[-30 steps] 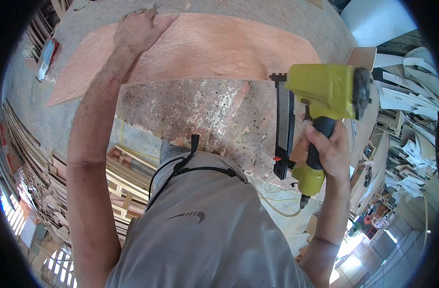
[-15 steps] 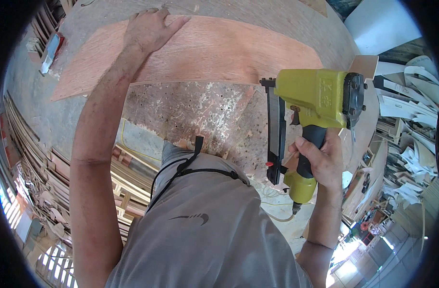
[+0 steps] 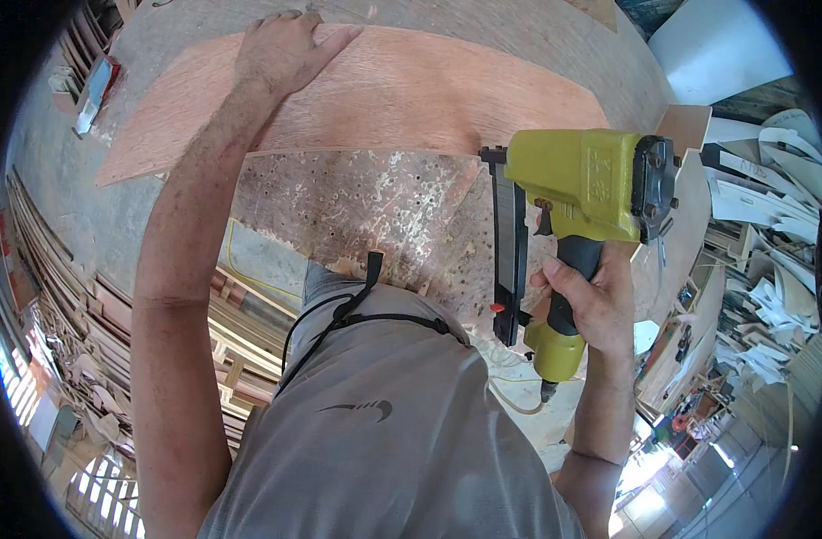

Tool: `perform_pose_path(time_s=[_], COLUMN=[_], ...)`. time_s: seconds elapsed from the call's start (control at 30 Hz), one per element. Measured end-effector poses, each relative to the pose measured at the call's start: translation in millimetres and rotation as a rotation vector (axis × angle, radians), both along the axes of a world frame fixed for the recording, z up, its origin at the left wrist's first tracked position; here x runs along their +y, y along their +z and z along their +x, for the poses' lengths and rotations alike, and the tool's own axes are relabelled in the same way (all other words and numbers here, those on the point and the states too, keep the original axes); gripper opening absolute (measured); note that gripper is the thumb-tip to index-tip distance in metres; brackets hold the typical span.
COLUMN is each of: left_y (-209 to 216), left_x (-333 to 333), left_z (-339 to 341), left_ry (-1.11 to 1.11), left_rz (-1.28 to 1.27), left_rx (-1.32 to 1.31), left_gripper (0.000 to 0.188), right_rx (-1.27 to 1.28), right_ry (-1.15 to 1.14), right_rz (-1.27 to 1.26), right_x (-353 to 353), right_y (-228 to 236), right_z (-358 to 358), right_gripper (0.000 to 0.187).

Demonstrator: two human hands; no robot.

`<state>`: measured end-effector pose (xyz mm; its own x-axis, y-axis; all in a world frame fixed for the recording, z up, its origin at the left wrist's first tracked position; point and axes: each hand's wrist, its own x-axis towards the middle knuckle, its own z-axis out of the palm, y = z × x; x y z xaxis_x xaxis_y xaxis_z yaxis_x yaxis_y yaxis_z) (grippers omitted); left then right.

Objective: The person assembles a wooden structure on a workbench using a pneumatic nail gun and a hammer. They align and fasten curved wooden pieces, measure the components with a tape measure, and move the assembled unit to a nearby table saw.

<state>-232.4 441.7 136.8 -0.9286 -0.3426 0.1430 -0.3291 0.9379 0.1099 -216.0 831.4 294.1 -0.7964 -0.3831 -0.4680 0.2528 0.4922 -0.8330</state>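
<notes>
My left hand [image 3: 283, 56] rests on a reddish plywood panel [image 3: 384, 94] near its far edge, thumb stretched out and fingertips at or just over that edge. The panel has a curved far side and lies across a worn, glue-spattered work table [image 3: 339, 199]. In my right hand [image 3: 599, 301] is an olive-green pneumatic nail gun [image 3: 577, 171], gripped around its black handle. Its nose is beside the panel's near edge, at the right; whether they touch I cannot tell. The black magazine runs from the nose down toward my body. A hose [image 3: 519, 402] hangs from the handle's lower end.
Stacked wooden strips [image 3: 47, 260] line the floor at the left. White offcuts and scraps [image 3: 770, 305] pile up at the right, below a large white board [image 3: 716, 49]. A small wooden piece [image 3: 683, 124] lies at the table's right edge. A yellow cord [image 3: 235, 260] runs beneath the table.
The nail gun in my right hand has shifted slightly left, its nose a little closer to the panel's near edge. My left hand stays on the panel, with barely any movement.
</notes>
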Motion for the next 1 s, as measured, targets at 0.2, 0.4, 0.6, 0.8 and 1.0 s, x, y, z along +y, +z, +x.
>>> perform_pose_path(time_s=[0.2,0.4,0.6,0.8,1.0], left_y=[2.9,0.9,-9.3,-70.5,-35.9], left_x=[-2.8,-8.4,-32.3,-57.9,-5.8], left_z=[-2.6,-11.3,-44.2,-75.8,-64.4], left_ry=[0.004,-0.007,-0.083,-0.192,-0.311], left_rz=[0.024,0.091,0.177,0.211,0.278], left_rx=[-0.095,-0.138,-0.217,-0.196,-0.468], left_gripper=[0.073,0.071,0.067,0.073,0.072], right_rx=[-0.053,0.025,-0.111,-0.164,0.041], right_ry=[-0.012,-0.432,-0.916,-1.307,-1.150], right_rz=[0.084,-0.166,-0.243,-0.494,0.132], right_x=[2.1,48.2,137.1,167.1,156.7], right_y=[1.2,-18.0,-142.3,-235.5,-271.2], right_z=[2.5,41.3,85.7,128.8,141.8], right_gripper=[0.035,0.036,0.027,0.023,0.022])
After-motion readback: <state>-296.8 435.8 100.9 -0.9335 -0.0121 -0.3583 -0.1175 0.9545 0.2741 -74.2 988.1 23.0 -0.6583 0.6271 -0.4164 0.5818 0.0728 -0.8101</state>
